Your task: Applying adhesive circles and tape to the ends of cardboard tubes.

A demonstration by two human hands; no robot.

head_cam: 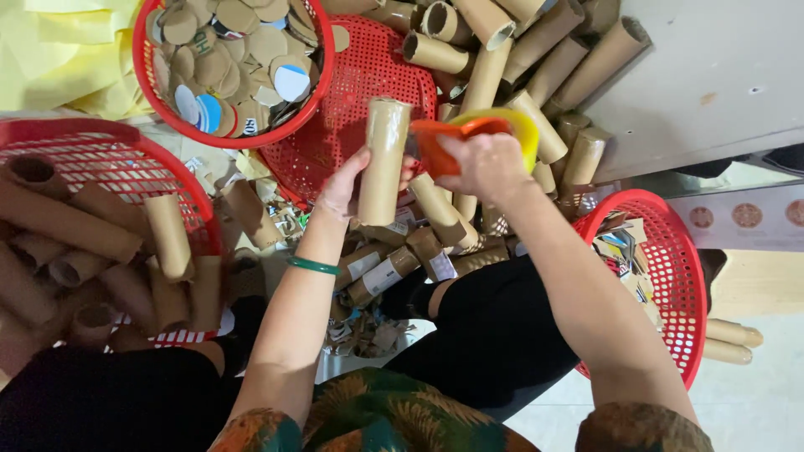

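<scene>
Cardboard tube [383,159]: upright at frame centre, left hand [342,188] wrapped round its lower half. Right hand [484,163] clenched on orange-handled cutter [444,144], just beside the tube. Risk: a slipping blade nicking the holding fingers; the tube dropping among the loose tubes [402,259] below.

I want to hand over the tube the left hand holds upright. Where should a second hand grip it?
Grip the cardboard tube by its bare upper half, from the left. It stands nearly upright, the left hand wraps its lower part, and the right hand with the orange scissors crowds its right side.
</scene>
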